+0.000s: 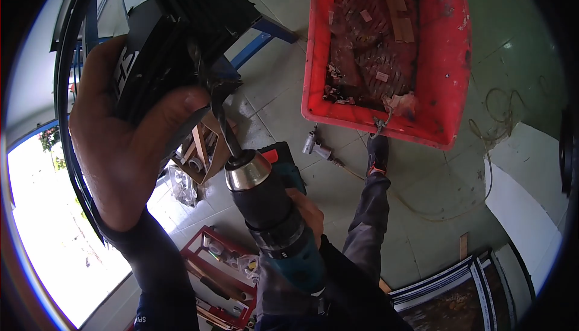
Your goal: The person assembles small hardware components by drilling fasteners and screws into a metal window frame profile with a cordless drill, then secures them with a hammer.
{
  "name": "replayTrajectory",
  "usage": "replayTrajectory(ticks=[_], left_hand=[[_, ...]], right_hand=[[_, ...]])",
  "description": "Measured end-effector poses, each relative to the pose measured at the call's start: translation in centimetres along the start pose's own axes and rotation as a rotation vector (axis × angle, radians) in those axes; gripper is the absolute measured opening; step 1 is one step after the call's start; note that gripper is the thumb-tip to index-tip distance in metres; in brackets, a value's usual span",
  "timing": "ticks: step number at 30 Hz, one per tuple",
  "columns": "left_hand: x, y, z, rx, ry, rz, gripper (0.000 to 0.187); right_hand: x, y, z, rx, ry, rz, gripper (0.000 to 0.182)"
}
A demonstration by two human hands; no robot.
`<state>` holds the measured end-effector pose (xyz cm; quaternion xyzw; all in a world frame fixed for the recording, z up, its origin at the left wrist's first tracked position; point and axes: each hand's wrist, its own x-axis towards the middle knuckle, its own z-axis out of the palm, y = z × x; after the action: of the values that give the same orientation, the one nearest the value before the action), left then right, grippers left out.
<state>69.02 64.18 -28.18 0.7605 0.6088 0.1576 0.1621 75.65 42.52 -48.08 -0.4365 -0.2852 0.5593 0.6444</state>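
Left hand (123,144) clenched around black aluminium profile (163,35), right hand (307,207) grasping teal drill (274,222) below it, drill bit (220,117) angled up-left into the profile beside the left thumb; red crate (449,59) well right.

left hand (123,150) grips black frame (175,23) | right hand (307,210), partly hidden, holds drill (271,222) | bit at frame
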Motion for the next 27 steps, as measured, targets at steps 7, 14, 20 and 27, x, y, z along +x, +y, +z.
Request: replayTrajectory(ticks=[7, 14, 20, 27], left_hand=[[-0.1, -0.3, 0.1, 0.046, 0.019, 0.073, 0.075], [-0.2, -0.7, 0.1, 0.021, 0.033, 0.086, 0.079], [-0.3, -0.4, 0.1, 0.060, 0.037, 0.091, 0.081], [-0.3, -0.4, 0.1, 0.028, 0.021, 0.083, 0.084]], right_hand=[[2.0, 0.3, 0.8, -0.294, 0.010, -0.434, 0.039], [2.2, -0.2, 1.6, -0.325, 0.098, -0.479, 0.038], [2.1, -0.1, 1.6, -0.342, 0.097, -0.486, 0.037], [1.3, -2.2, 0.4, -0.307, 0.080, -0.450, 0.036]])
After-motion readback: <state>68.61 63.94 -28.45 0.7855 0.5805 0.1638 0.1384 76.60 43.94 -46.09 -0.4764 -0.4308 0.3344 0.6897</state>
